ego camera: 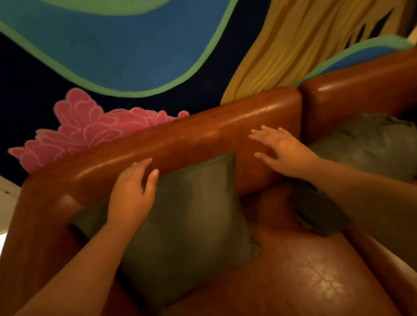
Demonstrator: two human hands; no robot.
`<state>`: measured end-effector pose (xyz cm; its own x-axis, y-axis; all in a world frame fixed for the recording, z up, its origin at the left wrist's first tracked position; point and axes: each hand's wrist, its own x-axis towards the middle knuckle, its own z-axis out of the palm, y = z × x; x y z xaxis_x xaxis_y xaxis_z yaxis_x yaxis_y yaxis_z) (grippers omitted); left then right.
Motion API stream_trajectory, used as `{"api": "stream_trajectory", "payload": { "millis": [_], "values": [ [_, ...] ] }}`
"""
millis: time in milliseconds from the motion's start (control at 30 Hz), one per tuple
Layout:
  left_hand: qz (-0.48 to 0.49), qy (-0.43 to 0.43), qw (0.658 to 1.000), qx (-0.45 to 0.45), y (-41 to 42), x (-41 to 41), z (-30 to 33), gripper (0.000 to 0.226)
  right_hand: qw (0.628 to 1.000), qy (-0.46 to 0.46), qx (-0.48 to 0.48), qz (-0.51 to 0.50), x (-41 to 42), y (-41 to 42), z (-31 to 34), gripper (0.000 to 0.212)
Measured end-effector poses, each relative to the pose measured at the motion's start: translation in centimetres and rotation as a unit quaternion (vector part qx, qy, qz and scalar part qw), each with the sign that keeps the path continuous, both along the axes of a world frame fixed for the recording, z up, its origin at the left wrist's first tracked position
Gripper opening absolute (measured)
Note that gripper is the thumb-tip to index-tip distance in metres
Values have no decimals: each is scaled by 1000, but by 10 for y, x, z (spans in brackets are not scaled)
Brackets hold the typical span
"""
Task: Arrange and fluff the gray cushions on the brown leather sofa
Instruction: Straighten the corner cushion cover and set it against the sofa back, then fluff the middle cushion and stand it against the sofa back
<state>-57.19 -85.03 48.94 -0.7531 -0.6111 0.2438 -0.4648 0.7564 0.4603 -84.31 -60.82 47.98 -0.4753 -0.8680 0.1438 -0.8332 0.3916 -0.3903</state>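
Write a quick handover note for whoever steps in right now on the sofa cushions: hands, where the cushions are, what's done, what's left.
Left hand: open, resting on the top edge of the left gray cushion, not gripping it.
Right hand: open, fingers spread in front of the sofa backrest, holding nothing.
Left gray cushion: propped upright in the sofa's left corner against the backrest.
Second gray cushion: to the right, crumpled and slumped by the seam between the two backrests, partly hidden by the right forearm.
Done: left cushion looks placed.
Left: probably fluff and straighten the second cushion, then check both.
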Motion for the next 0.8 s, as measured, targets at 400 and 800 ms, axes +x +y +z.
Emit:
{"api": "stream_trajectory", "payload": {
  "millis": [400,800],
  "values": [
    [-49,-19,996,77,207,-186,-24,45,996,-26,72,-37,-140,192,-1,51],
    [-75,-132,985,86,249,-272,-64,48,991,-34,123,-41,-232,220,-33,46]
  ]
}}
